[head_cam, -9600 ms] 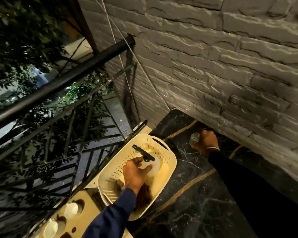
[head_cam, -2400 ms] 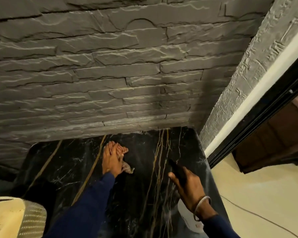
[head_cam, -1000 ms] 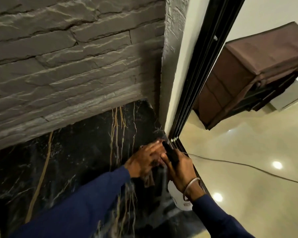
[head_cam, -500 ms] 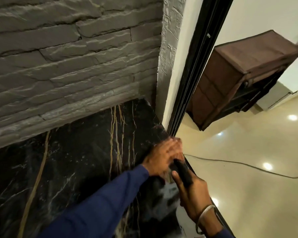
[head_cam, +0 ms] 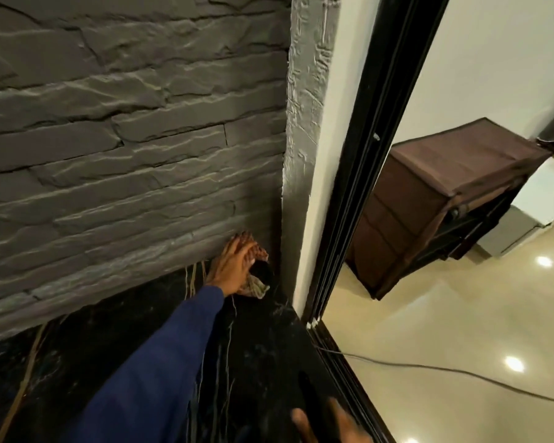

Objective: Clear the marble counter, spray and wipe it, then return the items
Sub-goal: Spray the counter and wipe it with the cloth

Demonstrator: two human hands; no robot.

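Currently: left hand [head_cam: 232, 266] flat, fingers extended, pressing cloth [head_cam: 257, 286] into table [head_cam: 263, 346] back corner, frame centre. Cloth likely soft, light, bunches easily; hold palm over middle. Right hand [head_cam: 327, 423] blurred, grip cannot tell.

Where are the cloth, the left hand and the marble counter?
cloth [head_cam: 257, 288]: head view, crumpled lower end.
left hand [head_cam: 232, 266]: head view, back of hand.
marble counter [head_cam: 263, 346]: head view, bare black surface.
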